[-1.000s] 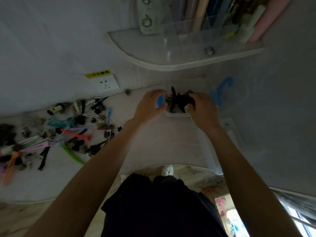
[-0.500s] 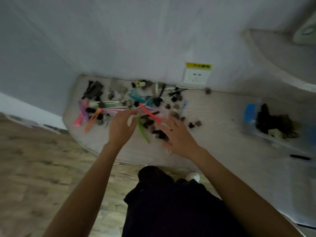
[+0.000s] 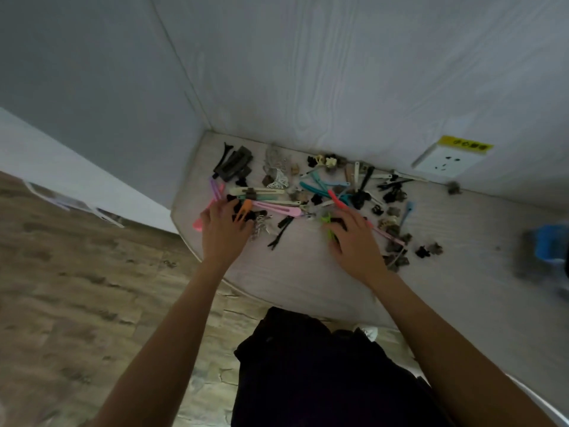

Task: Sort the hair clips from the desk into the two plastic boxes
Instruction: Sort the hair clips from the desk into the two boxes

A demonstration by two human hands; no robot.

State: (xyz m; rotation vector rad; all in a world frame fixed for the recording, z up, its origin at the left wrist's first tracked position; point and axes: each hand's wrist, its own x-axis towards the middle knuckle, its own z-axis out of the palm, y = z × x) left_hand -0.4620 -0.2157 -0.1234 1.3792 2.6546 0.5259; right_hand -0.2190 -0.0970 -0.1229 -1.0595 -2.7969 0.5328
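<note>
Hands first: we see both laid over the scattered pile of coloured plastic and metal hair clips (image 3: 308,192) on the pale wood-grain tabletop (image 3: 308,272). The left hand (image 3: 223,232) lies flat with fingers fairly straight, its fingertips touching an orange clip (image 3: 243,210) and small black clips beside a long pink clip (image 3: 277,208). The right hand (image 3: 354,241) is spread, fingers loosely bent, resting on a lime-green clip (image 3: 327,221); we cannot tell whether it pinches that clip. Further clips lie along the white wall, near a white wall socket with a yellow label (image 3: 446,160). A blurred blue-edged plastic box (image 3: 551,245) sits at the right edge, well apart from the pile.
</note>
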